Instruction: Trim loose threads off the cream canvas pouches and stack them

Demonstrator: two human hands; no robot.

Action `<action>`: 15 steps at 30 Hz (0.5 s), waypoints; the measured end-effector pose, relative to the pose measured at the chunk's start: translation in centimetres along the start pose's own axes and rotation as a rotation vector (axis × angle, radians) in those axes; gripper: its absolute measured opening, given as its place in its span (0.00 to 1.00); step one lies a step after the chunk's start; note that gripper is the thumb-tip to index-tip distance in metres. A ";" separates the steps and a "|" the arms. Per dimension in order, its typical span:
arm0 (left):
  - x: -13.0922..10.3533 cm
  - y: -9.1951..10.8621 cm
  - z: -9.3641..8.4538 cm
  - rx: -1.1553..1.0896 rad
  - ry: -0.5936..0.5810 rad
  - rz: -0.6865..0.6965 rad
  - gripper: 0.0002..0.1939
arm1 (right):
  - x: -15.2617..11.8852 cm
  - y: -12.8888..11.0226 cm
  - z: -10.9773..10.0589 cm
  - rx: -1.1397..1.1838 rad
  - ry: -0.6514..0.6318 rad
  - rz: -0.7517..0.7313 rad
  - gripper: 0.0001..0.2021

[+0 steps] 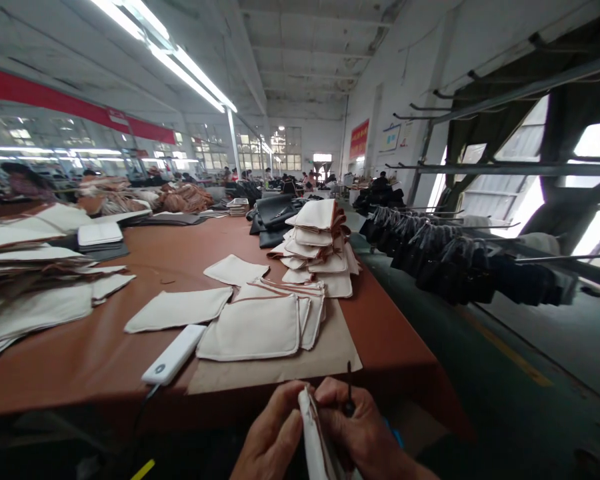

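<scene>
The fabric piece (311, 433) between the fingers (289, 433) is off-white and brown; beyond them, panels (250, 329) are cream with brown edging, a sheet (275, 375) is tan, and the tabletop (180, 260) is reddish-brown; leftward, a device (176, 353) is white.

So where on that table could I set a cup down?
Brown tabletop shows between the left-hand pile and the loose pale pieces, bare but for a thin scrap. Another bare strip lies right of the paper sheet. The pile and the tall stack are crowded.
</scene>
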State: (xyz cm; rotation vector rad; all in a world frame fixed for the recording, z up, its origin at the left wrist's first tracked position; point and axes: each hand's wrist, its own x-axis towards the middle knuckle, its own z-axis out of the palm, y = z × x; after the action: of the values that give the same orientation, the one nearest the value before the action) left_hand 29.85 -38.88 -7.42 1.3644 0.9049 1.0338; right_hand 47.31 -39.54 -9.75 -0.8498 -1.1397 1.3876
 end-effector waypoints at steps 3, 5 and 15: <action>1.4 0.4 -0.4 0.028 -0.202 0.050 0.17 | 0.0 -1.4 0.0 -0.210 -0.012 -0.229 0.13; 2.1 1.0 -0.9 -0.003 -0.275 0.046 0.17 | -0.2 -2.7 -0.3 -0.336 -0.033 -0.308 0.10; 4.8 4.4 -3.0 0.408 -0.559 -0.150 0.15 | 0.2 -5.8 -2.4 -0.534 -0.156 -0.034 0.05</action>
State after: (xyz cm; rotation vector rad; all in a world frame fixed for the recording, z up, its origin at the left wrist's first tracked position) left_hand 28.27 -33.68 -2.74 1.7724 0.7950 0.3193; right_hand 51.25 -39.27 -4.90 -1.0994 -1.6787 1.1473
